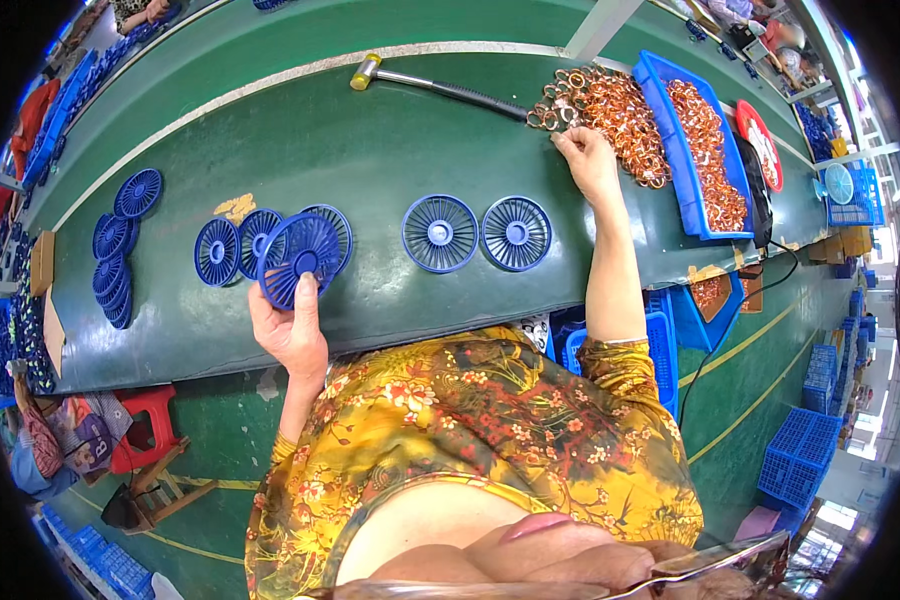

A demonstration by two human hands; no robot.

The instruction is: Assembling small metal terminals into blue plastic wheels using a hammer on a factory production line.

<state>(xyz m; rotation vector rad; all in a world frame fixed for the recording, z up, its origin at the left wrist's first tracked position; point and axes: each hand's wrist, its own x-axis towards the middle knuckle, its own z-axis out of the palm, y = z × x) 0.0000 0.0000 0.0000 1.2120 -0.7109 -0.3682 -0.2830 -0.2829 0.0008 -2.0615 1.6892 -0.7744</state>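
Note:
My left hand (pixel 292 325) holds a round blue plastic grille disc (pixel 297 256) upright by its lower edge, just above the green belt's near edge. Three more blue discs (pixel 242 244) lie overlapping on the belt right behind it. Two blue discs (pixel 440 233) (pixel 516 233) lie flat side by side in the middle. My right hand (pixel 588 160) reaches out to a loose heap of copper wire coils (pixel 610 110), fingertips on the coils at the heap's near edge.
A blue tray (pixel 675 150) full of copper coils stands right of the heap. A rubber-headed mallet (pixel 430 85) lies at the back. Several blue discs (pixel 120 250) sit stacked at the left. Blue crates (pixel 660 345) are under the belt's near edge; a red stool (pixel 145 420) is at lower left.

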